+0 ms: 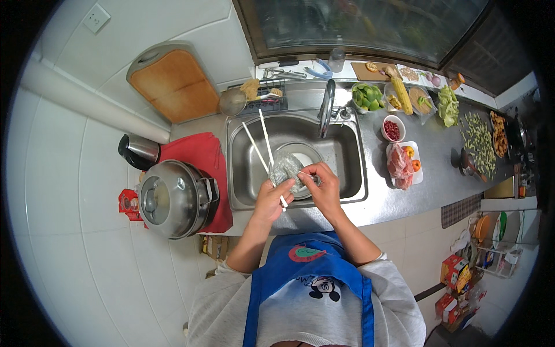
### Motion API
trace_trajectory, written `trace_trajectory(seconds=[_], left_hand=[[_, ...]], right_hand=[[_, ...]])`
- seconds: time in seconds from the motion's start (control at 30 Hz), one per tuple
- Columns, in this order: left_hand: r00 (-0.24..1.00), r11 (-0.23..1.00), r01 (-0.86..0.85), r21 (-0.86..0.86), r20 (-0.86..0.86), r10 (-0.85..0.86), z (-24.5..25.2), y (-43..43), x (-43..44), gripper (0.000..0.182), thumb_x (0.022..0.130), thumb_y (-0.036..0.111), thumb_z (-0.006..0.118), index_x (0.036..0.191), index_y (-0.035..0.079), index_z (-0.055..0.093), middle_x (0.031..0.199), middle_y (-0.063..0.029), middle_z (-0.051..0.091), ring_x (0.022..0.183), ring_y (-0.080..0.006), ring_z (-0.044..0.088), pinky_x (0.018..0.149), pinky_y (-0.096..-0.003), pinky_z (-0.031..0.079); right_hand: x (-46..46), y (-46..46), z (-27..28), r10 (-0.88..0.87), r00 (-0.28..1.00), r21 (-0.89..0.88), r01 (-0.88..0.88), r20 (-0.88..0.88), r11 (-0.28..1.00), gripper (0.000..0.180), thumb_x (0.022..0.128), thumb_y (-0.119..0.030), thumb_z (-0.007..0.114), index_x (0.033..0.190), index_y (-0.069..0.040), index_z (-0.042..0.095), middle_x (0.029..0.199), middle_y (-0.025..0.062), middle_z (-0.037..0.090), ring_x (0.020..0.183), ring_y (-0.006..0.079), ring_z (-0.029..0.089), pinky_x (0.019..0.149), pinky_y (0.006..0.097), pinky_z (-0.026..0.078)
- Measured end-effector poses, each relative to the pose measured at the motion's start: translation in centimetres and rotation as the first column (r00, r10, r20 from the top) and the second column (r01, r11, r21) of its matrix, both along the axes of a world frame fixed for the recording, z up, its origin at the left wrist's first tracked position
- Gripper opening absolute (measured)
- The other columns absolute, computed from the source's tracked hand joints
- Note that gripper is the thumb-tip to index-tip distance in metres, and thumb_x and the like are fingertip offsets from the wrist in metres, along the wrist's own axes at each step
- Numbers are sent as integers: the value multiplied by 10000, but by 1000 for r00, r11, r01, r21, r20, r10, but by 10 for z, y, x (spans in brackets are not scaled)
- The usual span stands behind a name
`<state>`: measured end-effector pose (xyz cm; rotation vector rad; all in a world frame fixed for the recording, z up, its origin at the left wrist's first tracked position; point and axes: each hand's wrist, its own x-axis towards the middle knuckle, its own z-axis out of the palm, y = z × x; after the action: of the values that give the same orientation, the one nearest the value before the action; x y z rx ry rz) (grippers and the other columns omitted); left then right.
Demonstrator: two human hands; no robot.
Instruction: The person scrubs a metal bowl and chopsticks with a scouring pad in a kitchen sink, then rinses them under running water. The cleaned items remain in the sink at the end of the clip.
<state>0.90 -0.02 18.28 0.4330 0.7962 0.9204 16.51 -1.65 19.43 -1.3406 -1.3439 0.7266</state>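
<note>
Over the steel sink (342,152), my left hand (274,197) holds two white sticks (259,149), probably chopsticks, which point up and to the left. It also pinches a silvery mesh bundle (286,167) that looks like a scouring pad. The fingertips of my right hand (320,184) pinch the bundle's right edge. Beneath both hands a round metal bowl (318,152) sits in the sink, partly hidden by the bundle and the fingers.
The tap (327,104) arches over the sink's back edge. To the left, a lidded steel pot (173,199) stands by a red cloth (195,147). On the right counter are a meat tray (417,178), a bowl of red beans (392,130) and a corn cob (402,96). A cutting board (175,86) leans on the wall.
</note>
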Motion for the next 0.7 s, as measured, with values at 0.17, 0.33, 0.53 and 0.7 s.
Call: trace_trajectory(seconds=[0.17, 0.33, 0.53, 0.7], left_hand=[[991, 997, -78, 14, -106, 79, 8, -1, 5, 106, 852, 83, 676, 927, 42, 613, 755, 13, 583, 522, -47, 419, 478, -240, 358], [983, 993, -116, -26, -145, 112, 8, 0, 0, 121, 850, 98, 683, 927, 40, 612, 742, 4, 580, 524, -52, 435, 480, -241, 363], [978, 982, -178, -59, -120, 170, 7, 0, 4, 162, 851, 161, 701, 948, 62, 617, 813, 11, 609, 570, -54, 478, 491, -248, 377], [979, 984, -167, -66, -131, 157, 12, 0, 7, 187, 850, 188, 707, 966, 69, 620, 857, 8, 626, 633, -67, 538, 512, -247, 407]], right_hand=[[-3, 4, -5, -134, 883, -212, 40, -449, 976, 139, 899, -143, 642, 878, -7, 618, 779, -1, 578, 754, 94, 520, 710, 247, 430], [11, 6, -2, -131, 861, -181, 46, -491, 982, 208, 944, -197, 585, 852, -10, 586, 780, -7, 558, 733, 77, 487, 711, 213, 391], [7, -11, 4, -62, 998, 19, 62, -6, 998, 95, 882, -96, 622, 856, -7, 598, 805, 87, 595, 743, 189, 562, 679, 283, 441], [-5, -11, 4, -103, 983, 197, 72, 154, 978, 104, 797, 2, 663, 897, -23, 653, 818, 106, 603, 769, 260, 581, 698, 343, 468]])
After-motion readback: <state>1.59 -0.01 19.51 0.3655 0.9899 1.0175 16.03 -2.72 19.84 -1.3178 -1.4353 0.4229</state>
